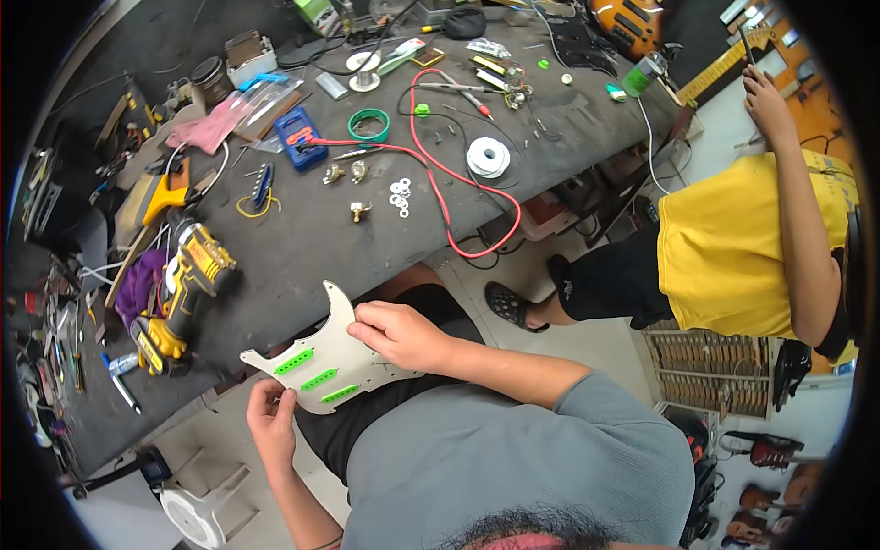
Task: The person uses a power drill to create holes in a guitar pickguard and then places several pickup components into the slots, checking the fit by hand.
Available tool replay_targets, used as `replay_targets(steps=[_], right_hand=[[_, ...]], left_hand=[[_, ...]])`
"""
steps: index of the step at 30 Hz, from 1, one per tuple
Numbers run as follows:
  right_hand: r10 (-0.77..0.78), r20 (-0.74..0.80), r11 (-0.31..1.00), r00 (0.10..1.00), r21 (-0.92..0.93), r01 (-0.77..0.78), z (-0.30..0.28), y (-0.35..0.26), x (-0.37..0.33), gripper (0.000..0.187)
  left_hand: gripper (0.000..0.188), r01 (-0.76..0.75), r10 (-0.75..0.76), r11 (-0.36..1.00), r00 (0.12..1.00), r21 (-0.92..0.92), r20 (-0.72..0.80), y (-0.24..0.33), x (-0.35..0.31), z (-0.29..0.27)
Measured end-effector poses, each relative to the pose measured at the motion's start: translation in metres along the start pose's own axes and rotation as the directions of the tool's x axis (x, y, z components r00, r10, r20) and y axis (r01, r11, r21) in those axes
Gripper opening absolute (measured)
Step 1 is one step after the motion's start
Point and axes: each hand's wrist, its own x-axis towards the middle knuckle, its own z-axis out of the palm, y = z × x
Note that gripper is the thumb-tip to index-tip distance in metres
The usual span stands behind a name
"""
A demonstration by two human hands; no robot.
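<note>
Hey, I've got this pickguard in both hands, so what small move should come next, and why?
I'd probably rest the pickguard on the bench: your left hand and right hand both hold it, while small metal potentiometers and white rings lie loose there, so freeing one hand might help.

Guitar workshop, cluttered workbench (307, 240), cordless drill (188, 286), spool (488, 158), guitars (631, 26)
</note>
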Motion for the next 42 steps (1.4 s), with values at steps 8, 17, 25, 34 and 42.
replay_targets(steps=[8, 17, 25, 34, 42], right_hand=[[-0.167, -0.091, 0.981, 0.982, -0.118, 0.156, -0.019, 0.0, -0.012, 0.02], [-0.63, 0.258, 0.711, 0.732, -0.188, 0.678, -0.024, -0.028, -0.041, 0.037], [-0.545, 0.22, 0.798, 0.809, -0.158, 0.581, -0.031, -0.027, -0.051, 0.035], [0.158, -0.125, 0.931, 0.98, 0.351, -0.106, -0.025, -0.022, -0.034, 0.021], [0.238, -0.086, 0.891, 0.967, 0.415, -0.182, -0.023, 0.012, -0.043, 0.029]], left_hand=[[0.011, -0.127, 0.136, 0.986, 0.986, 0.106, -0.093, 0.008, 0.003, 0.028], [0.031, -0.39, 0.394, 0.903, 0.919, 0.182, 0.014, 0.007, -0.009, 0.024], [0.029, -0.381, 0.38, 0.907, 0.924, 0.178, 0.042, 0.013, -0.017, 0.03], [0.038, -0.02, 0.071, 0.948, 0.986, -0.317, 0.151, 0.042, -0.002, 0.053], [0.042, 0.008, 0.047, 0.952, 0.984, -0.306, 0.172, 0.048, 0.013, 0.085]])
